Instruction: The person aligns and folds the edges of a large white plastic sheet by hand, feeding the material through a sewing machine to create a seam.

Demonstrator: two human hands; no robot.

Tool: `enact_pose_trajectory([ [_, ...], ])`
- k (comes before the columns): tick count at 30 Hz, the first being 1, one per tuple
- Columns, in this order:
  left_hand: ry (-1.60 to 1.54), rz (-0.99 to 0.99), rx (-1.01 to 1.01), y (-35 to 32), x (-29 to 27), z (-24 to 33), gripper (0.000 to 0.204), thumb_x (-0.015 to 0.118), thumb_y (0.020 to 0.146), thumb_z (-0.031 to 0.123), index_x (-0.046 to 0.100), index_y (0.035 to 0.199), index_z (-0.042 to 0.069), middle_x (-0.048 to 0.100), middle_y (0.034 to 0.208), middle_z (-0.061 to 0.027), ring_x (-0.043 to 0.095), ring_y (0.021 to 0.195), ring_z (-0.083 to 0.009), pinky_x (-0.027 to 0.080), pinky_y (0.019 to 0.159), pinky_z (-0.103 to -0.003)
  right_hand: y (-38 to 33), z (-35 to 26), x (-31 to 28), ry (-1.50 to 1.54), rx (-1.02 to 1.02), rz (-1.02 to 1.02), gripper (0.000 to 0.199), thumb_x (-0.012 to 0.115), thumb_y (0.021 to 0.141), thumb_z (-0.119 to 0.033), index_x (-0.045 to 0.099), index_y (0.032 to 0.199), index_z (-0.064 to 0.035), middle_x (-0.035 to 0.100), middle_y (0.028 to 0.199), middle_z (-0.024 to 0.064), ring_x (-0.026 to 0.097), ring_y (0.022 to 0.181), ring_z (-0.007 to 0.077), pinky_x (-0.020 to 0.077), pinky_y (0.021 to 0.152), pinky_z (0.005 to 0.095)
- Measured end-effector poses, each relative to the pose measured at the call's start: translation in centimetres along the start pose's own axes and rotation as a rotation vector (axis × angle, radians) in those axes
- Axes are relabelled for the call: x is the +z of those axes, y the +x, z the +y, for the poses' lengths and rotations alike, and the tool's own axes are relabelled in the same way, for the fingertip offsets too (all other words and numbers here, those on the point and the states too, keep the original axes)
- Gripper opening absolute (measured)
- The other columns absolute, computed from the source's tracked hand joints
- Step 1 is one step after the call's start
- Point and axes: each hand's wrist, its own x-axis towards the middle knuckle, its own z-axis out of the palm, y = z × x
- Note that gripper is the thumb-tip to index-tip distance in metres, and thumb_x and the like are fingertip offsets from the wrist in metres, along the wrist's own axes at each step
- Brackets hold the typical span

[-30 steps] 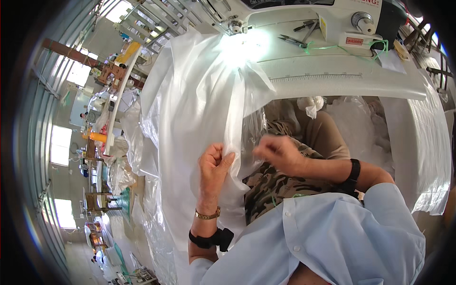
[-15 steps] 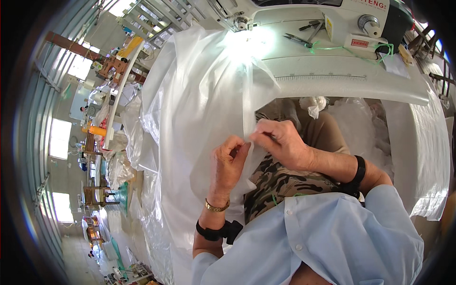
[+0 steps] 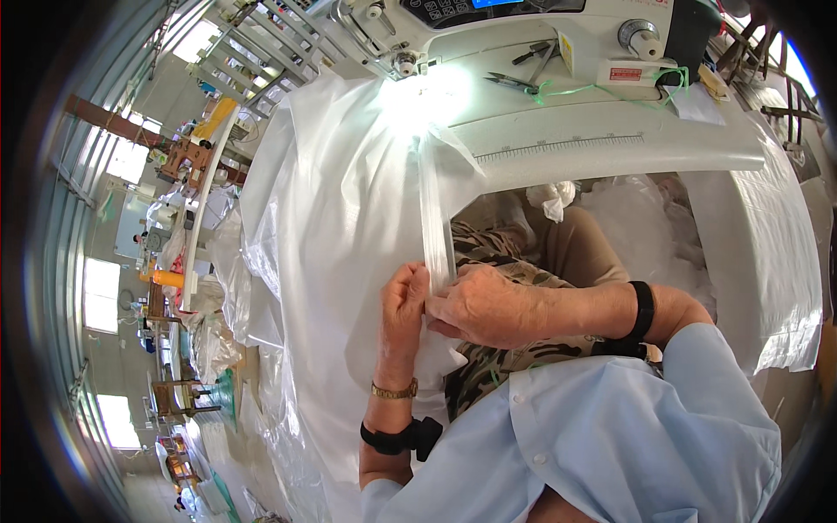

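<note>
A large sheet of translucent white plastic fabric [image 3: 331,253] drapes off the table toward my lap. Its folded edge forms a narrow strip [image 3: 432,200] that runs up under the lit needle area of a white sewing machine [image 3: 532,39]. My left hand [image 3: 404,305] is closed on this edge, thumb and fingers pinched together. Close beside it, my right hand [image 3: 484,305] also pinches the strip, its fingertips partly hidden behind the hand. Both hands sit low on the strip, well short of the needle.
Small thread snips [image 3: 513,83] lie on the machine bed near green thread [image 3: 602,85]. A printed ruler scale [image 3: 567,146] runs along the table's front edge. More plastic sheeting [image 3: 758,253] hangs at the right. Far left are other workbenches and an orange bottle [image 3: 167,279].
Both hands have moved down along the strip, and the right hand has turned knuckles-up beside the left. A longer stretch of folded edge now shows. The whole view has shifted slightly.
</note>
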Motion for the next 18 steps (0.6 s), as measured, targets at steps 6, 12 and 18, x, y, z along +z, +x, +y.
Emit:
enact_pose_trajectory([
  [6, 0.085, -0.049, 0.016, 2.2, 1.2, 0.9, 0.028, 0.062, 0.098, 0.025, 0.063, 0.093, -0.002, 0.06, 0.075, 0.0028, 0.048, 0.066, -0.0028, 0.039, 0.058, -0.021, -0.2, -0.1, 1.1, -0.071, -0.071, 0.054, 0.023, 0.064, 0.09, -0.021, 0.055, 0.077, -0.0043, 0.061, 0.066, 0.0064, 0.061, 0.062, 0.0251, 0.0483, 0.068, 0.0369],
  [12, 0.239, -0.038, 0.071, 4.6, 1.9, 1.5, 0.028, 0.065, 0.095, 0.025, 0.063, 0.086, -0.002, 0.058, 0.074, 0.0033, 0.046, 0.066, -0.0023, 0.038, 0.058, -0.02, -0.3, 0.1, 0.5, -0.141, -0.145, 0.067, 0.024, 0.065, 0.088, -0.022, 0.053, 0.074, -0.0065, 0.061, 0.069, 0.0073, 0.061, 0.066, 0.0241, 0.0477, 0.068, 0.0362],
  [18, 0.019, -0.008, 0.042, 5.7, 1.2, 1.0, 0.021, 0.066, 0.094, 0.019, 0.065, 0.09, -0.002, 0.06, 0.077, 0.0024, 0.049, 0.07, -0.0022, 0.04, 0.059, -0.02, -1.5, 4.6, -2.5, -0.056, -0.093, 0.68, 0.027, 0.073, 0.082, -0.029, 0.055, 0.079, -0.0087, 0.055, 0.074, 0.0054, 0.056, 0.068, 0.026, 0.0435, 0.066, 0.0351],
])
